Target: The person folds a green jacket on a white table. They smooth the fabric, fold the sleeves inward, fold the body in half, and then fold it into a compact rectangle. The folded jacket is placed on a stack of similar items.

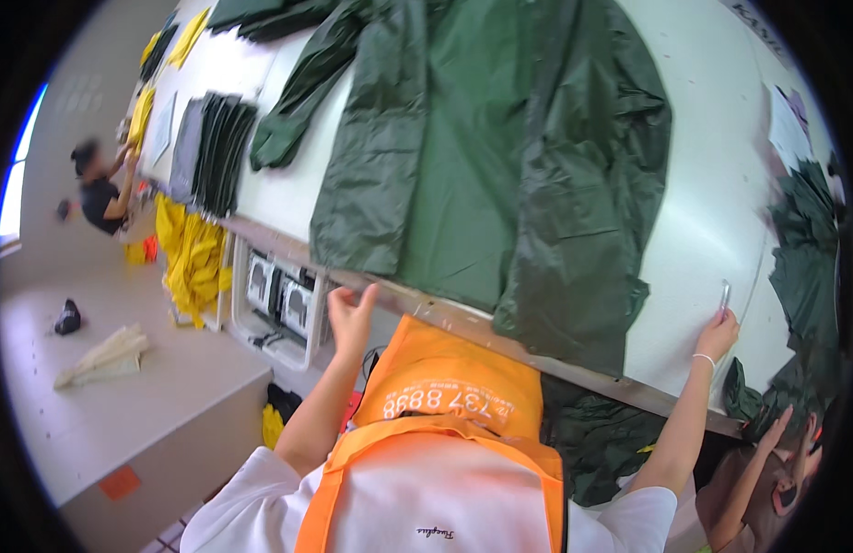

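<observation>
A dark green raincoat (473,166) lies spread open across the white table, its lighter green inner side showing in the middle. My left hand (351,318) is at the table's near edge, just below the coat's left hem. Its thumb and fingers are apart, with nothing seen between them. Off to the right of the coat, my right hand (718,334) is closed around a slim, pale, pen-like tool (725,295). The tool points away from me above the table top; its exact kind is too small to tell.
A stack of folded dark green pieces (226,152) stands at the left, near yellow cloth (187,253) hanging off the table. Below the edge is a white rack (279,304). More green garments (804,249) lie far right. Other people work at far left (104,189) and lower right (749,488).
</observation>
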Action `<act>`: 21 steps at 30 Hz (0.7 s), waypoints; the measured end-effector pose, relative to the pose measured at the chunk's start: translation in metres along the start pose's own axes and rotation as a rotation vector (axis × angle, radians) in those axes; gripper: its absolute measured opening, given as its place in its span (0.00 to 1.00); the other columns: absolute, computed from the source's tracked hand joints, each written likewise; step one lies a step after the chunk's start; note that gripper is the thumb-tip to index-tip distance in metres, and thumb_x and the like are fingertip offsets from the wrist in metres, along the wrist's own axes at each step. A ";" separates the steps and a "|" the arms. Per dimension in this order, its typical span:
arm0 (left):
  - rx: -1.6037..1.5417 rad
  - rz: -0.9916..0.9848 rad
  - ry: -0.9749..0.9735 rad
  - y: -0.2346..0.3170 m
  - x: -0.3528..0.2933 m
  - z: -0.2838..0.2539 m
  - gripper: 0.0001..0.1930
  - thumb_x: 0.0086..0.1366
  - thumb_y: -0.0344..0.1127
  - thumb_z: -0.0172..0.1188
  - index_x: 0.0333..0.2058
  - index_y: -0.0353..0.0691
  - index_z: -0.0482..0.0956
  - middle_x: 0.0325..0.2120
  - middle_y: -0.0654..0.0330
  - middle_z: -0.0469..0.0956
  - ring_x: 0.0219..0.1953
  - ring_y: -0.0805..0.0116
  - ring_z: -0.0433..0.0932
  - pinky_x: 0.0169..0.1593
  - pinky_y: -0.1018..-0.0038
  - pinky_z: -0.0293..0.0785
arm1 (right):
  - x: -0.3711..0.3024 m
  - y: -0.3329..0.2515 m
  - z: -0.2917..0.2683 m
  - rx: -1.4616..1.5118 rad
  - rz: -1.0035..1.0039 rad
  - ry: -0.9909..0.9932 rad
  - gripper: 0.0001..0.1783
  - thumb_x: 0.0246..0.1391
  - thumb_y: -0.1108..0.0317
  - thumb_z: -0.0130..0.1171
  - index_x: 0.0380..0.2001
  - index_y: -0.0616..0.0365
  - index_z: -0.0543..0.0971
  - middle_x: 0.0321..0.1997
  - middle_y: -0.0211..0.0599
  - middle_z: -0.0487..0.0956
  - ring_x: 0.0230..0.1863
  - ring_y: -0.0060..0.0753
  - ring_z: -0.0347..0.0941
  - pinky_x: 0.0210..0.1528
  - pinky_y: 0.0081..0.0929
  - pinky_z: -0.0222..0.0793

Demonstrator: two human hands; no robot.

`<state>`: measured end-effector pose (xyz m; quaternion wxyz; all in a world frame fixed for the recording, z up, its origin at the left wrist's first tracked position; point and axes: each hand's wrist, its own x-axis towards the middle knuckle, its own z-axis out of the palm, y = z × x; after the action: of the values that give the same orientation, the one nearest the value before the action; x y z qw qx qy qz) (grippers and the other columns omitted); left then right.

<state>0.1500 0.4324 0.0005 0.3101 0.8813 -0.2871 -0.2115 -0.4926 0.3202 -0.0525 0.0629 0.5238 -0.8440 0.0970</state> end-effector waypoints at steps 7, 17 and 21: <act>0.460 0.756 -0.041 0.030 0.017 0.012 0.36 0.38 0.46 0.74 0.45 0.34 0.70 0.43 0.47 0.68 0.46 0.46 0.65 0.50 0.59 0.62 | 0.028 0.019 0.011 0.704 0.365 -0.187 0.07 0.56 0.68 0.52 0.30 0.61 0.73 0.20 0.28 0.68 0.19 0.21 0.62 0.21 0.22 0.59; 0.659 0.448 -0.359 0.021 0.088 0.009 0.19 0.58 0.46 0.57 0.40 0.36 0.76 0.39 0.47 0.75 0.41 0.45 0.72 0.53 0.57 0.60 | -0.142 -0.320 -0.125 1.528 0.178 -0.759 0.16 0.62 0.61 0.47 0.40 0.63 0.76 0.15 0.20 0.64 0.14 0.13 0.54 0.16 0.15 0.49; -1.202 -0.398 -0.786 0.110 0.065 -0.074 0.20 0.71 0.44 0.36 0.43 0.37 0.73 0.42 0.53 0.78 0.43 0.58 0.77 0.46 0.63 0.74 | -0.202 -0.385 -0.119 1.514 0.204 -1.021 0.20 0.63 0.59 0.44 0.47 0.65 0.74 0.33 0.33 0.79 0.15 0.13 0.56 0.18 0.14 0.53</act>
<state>0.1974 0.3518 0.1145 0.5691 0.4544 -0.0468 -0.6837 -0.0577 0.3575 0.0589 -0.6861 0.3274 -0.5227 0.3859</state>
